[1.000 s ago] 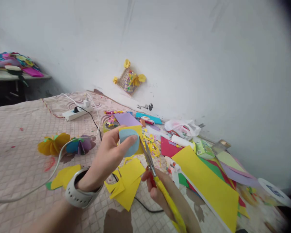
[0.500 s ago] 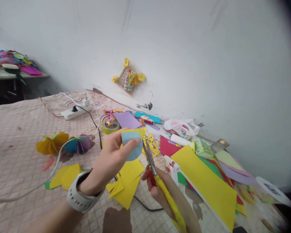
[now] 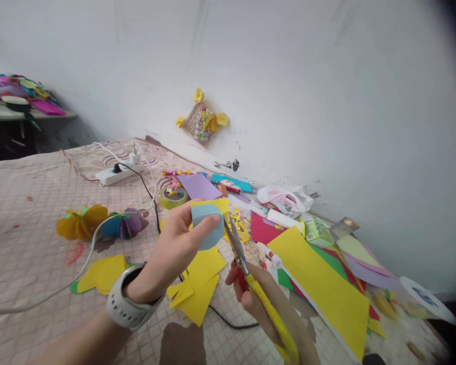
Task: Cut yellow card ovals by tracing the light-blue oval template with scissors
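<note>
My left hand (image 3: 184,238), a pale watch on its wrist, pinches a light blue paper circle (image 3: 212,234) against a yellow paper piece (image 3: 216,204). The thumb presses on the blue circle; the yellow sticks out behind its top edge. In my right hand (image 3: 256,299) is a pair of scissors (image 3: 237,249) with yellow-wrapped handles, the blades slightly apart at the right edge of the papers. Below, yellow paper offcuts (image 3: 201,284) lie on the tablecloth. Yellow cut-out petals (image 3: 102,274) rest left of the watch.
At left are an orange-yellow paper flower (image 3: 81,222), a blue-purple one (image 3: 123,224), and a white cable running to a power strip (image 3: 119,174). Tape (image 3: 173,197) lies behind my left hand. On the right are a glue gun (image 3: 268,254), a yellow sheet (image 3: 323,291) and a green box (image 3: 318,230).
My right hand and the scissors have shifted slightly to the right and down. The left hand and its papers stay almost where they were.
</note>
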A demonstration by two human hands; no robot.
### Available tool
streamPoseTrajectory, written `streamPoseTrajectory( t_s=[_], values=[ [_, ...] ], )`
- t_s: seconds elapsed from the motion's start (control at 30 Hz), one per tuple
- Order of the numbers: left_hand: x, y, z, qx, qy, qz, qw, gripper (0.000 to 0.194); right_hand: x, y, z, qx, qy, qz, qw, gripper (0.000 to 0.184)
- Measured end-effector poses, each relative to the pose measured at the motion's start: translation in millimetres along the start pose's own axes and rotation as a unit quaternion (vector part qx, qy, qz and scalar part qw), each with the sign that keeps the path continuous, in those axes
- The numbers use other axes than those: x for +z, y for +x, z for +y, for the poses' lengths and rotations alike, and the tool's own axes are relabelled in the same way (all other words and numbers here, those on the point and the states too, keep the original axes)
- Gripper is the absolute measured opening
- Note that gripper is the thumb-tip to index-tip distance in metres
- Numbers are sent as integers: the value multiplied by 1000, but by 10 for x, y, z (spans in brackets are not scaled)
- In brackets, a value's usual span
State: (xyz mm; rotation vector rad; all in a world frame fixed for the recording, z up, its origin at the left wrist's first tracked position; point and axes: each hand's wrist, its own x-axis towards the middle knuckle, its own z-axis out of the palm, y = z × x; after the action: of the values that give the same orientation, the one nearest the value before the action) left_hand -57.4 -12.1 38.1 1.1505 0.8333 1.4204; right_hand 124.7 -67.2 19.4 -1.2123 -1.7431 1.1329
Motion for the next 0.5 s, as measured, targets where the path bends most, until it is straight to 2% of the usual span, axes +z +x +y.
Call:
streamPoseTrajectory(
  t_s=[0.27,0.5],
  values=[
    [80,-46,28,-8,1,-38,999,13,16,32,83,-5,13,-20,1000,55],
    [129,-77,19,1,-15,-48,999,10,69,42,34,-10,30,-20,999,53]
  ],
)
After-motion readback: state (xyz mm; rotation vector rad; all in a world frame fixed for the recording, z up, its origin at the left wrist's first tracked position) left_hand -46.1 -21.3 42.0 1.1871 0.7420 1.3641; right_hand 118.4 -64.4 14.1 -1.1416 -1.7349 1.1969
